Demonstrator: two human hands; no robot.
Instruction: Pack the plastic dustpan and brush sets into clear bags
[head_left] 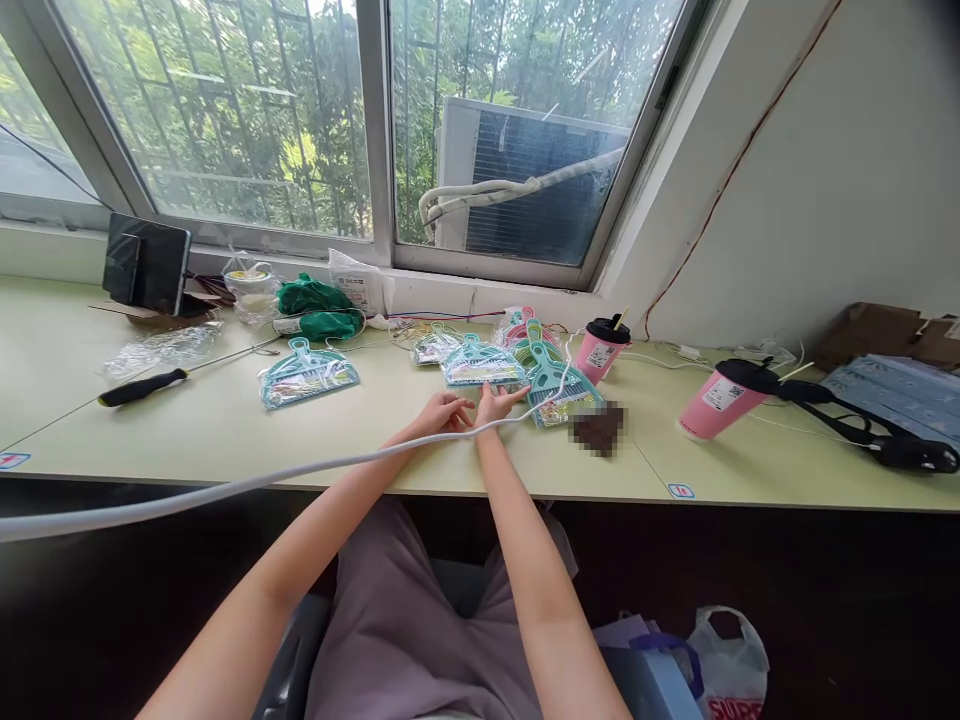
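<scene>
A small blue dustpan-and-brush set in clear wrapping lies on the table straight ahead. At its front edge is my right hand, fingers spread, the tips touching or very near it. Just left of that, my left hand hovers low over the table with loosely bent fingers and nothing visible in them. A teal dustpan set lies close on the right, overlapping a pink-and-green one behind. Another wrapped dustpan set lies apart on the left, and a smaller one sits behind the blue set.
A white cable crosses in front of my forearms. Two pink cups with black lids stand right, near black sunglasses. Leftward are a black-handled tool, a green bag and a tablet. A pixelated patch hides something beside the teal set.
</scene>
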